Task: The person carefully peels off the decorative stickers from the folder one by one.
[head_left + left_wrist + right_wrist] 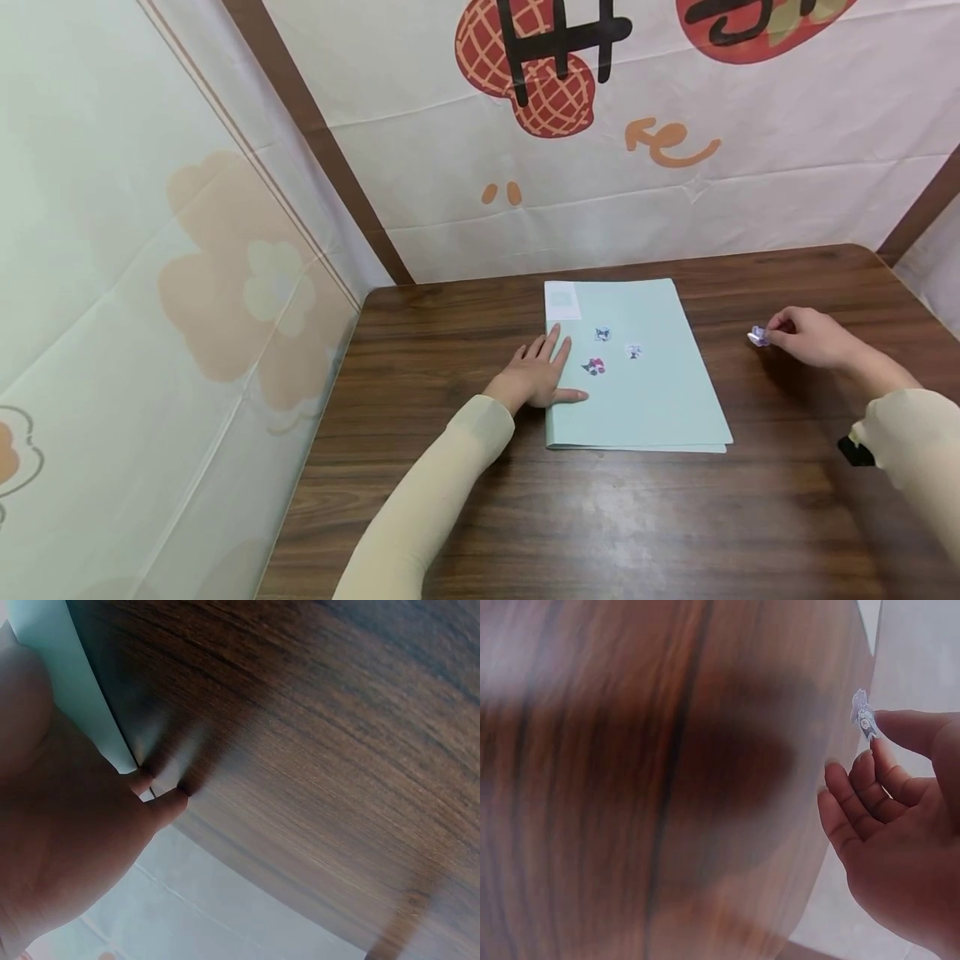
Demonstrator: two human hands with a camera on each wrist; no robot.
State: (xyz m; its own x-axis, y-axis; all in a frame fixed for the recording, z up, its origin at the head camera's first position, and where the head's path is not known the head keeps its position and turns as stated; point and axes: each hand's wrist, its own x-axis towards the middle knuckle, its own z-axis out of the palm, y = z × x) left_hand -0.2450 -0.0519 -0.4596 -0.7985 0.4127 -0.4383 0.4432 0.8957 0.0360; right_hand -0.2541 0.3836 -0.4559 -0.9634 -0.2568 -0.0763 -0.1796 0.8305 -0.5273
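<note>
A pale green folder (645, 408) lies on the wooden table with several small cartoon pictures on its cover, among them a pink and dark sticker (594, 367). My left hand (534, 377) rests spread across the folder's left edge, thumb on the cover; in the left wrist view two of its fingertips (174, 804) touch the table beside that edge. Right of the folder and above the table, my right hand (813, 337) pinches a small purple-white sticker (863, 716) between thumb and index finger, its other fingers loosely curled.
The brown wooden table (420, 358) runs back to a printed white cloth (450, 242) hanging behind it. Another patterned cloth (187, 333) hangs along the left side. A white label (562, 301) sits at the folder's top left corner. A black object (856, 451) shows by the right sleeve.
</note>
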